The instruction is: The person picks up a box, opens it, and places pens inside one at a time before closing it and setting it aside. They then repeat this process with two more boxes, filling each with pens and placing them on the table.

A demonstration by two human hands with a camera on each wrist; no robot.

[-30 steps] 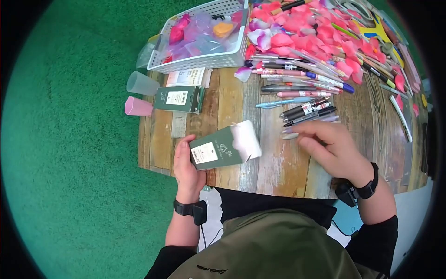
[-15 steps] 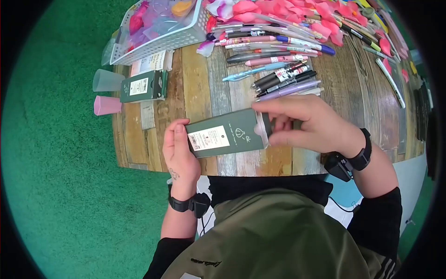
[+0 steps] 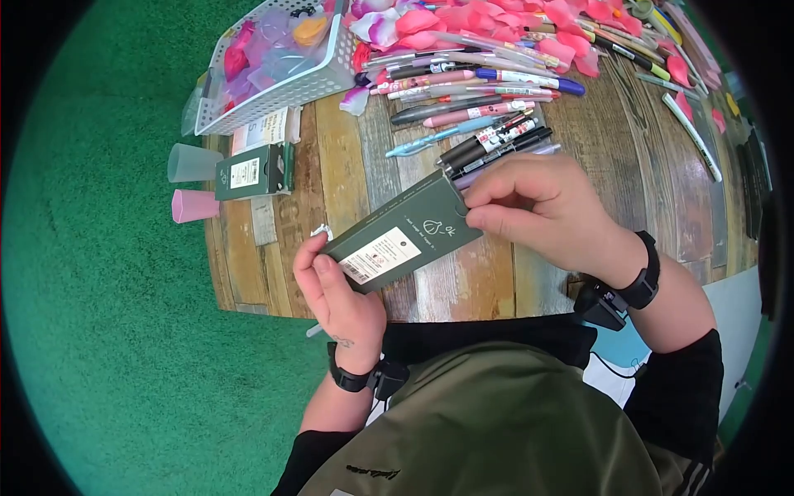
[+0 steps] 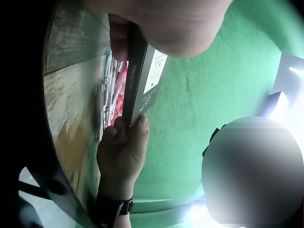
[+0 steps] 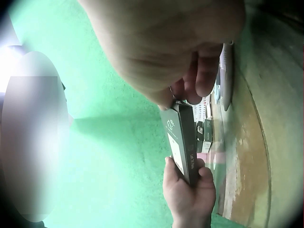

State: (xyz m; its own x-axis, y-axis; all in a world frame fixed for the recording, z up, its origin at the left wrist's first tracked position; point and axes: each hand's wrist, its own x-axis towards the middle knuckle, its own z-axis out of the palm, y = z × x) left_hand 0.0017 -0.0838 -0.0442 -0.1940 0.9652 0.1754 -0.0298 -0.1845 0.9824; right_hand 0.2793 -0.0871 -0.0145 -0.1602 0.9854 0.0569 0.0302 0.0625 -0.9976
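Note:
A dark green box (image 3: 405, 236) with a white label is held tilted above the table's front edge. My left hand (image 3: 343, 302) grips its lower left end, thumb on the near face. At the upper right end, my right hand (image 3: 550, 211) pinches the box's edge between thumb and fingers. In the left wrist view the box (image 4: 142, 80) spans both hands, the right hand (image 4: 121, 156) at its far end. The right wrist view shows the box (image 5: 179, 142) with the left hand (image 5: 190, 197) round its lower end.
Pens (image 3: 488, 110) lie in rows beyond the box, with pink petals (image 3: 463, 18) behind. A white basket (image 3: 331, 78) stands at the back left. Below it are another green box (image 3: 244, 174), a clear cup (image 3: 194, 163) and a pink cup (image 3: 196, 205).
The white contents sticking out of the box's right end are no longer visible. The box has tilted, right end up, and my right hand has come from the pens to that end.

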